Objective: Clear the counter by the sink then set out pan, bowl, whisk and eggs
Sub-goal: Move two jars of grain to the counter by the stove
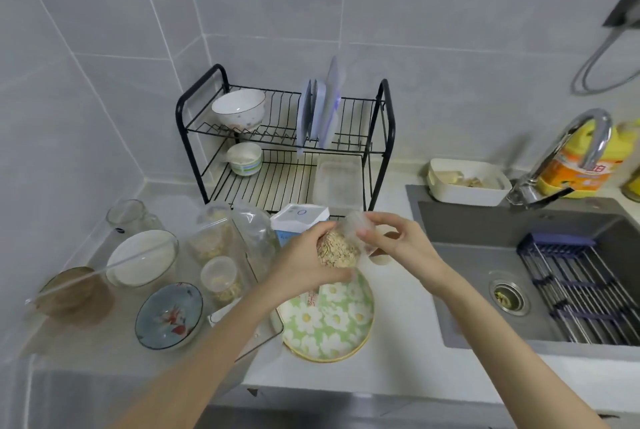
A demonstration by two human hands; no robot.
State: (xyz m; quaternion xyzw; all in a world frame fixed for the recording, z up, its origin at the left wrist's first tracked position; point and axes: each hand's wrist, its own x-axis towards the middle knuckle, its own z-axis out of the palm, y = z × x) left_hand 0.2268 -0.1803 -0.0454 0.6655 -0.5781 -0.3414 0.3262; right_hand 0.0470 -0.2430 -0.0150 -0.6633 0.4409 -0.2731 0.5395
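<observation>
A clear plastic bag of oats [336, 250] is held over the counter between both hands. My left hand [304, 262] grips the bag's filled lower part. My right hand [398, 238] pinches the bag's empty top. Below the bag lies a round green plate with white flowers [332, 321]. A white bowl [239, 108] sits on the top shelf of the black dish rack [388, 137]. No pan, whisk or eggs are in view.
Left of the plate stand a blue fish-pattern bowl [169, 316], a white glass-lidded bowl [142, 257], a brown bowl [74, 293], clear jars [221, 276] and a white box [299, 219]. The grey sink [485, 255] with a drain rack [581, 290] lies right, beside a faucet [568, 148].
</observation>
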